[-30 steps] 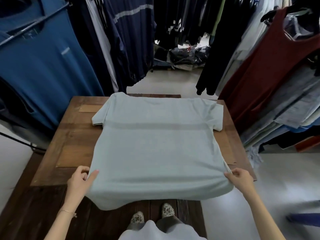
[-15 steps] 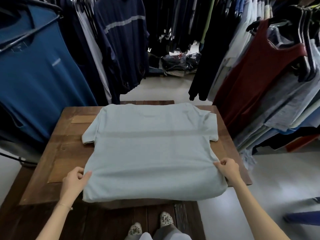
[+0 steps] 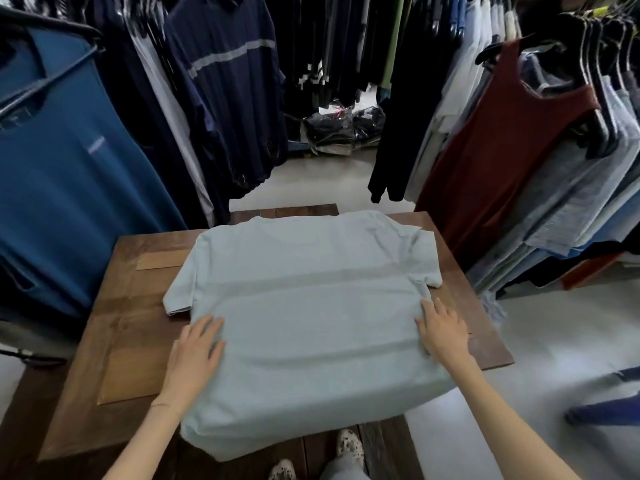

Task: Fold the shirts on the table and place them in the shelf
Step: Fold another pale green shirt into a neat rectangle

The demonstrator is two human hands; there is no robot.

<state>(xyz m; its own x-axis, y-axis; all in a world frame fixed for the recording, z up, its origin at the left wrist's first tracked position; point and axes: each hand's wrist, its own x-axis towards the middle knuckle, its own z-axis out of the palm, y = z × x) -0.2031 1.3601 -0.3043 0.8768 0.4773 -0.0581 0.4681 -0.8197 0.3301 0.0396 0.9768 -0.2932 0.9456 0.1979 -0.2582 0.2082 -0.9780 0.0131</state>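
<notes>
A pale grey-green t-shirt [image 3: 311, 306] lies spread flat, back side up, on the wooden table [image 3: 131, 306], collar at the far edge and hem hanging over the near edge. My left hand [image 3: 197, 355] rests flat on the shirt's left side below the left sleeve, fingers straight. My right hand [image 3: 441, 332] lies flat on the shirt's right side just below the right sleeve, fingers stretched forward. Neither hand grips the cloth. No shelf is in view.
Racks of hanging clothes crowd both sides: a blue shirt [image 3: 62, 174] at left, a dark red tank top [image 3: 502, 161] at right. Bagged clothes [image 3: 343, 129] lie on the floor beyond the table. My feet [image 3: 346, 445] stand at the near edge.
Both hands let go of the shirt's lower corners and moved forward onto its sides, now lying flat. The shirt has been drawn back so its hem hangs over the near edge.
</notes>
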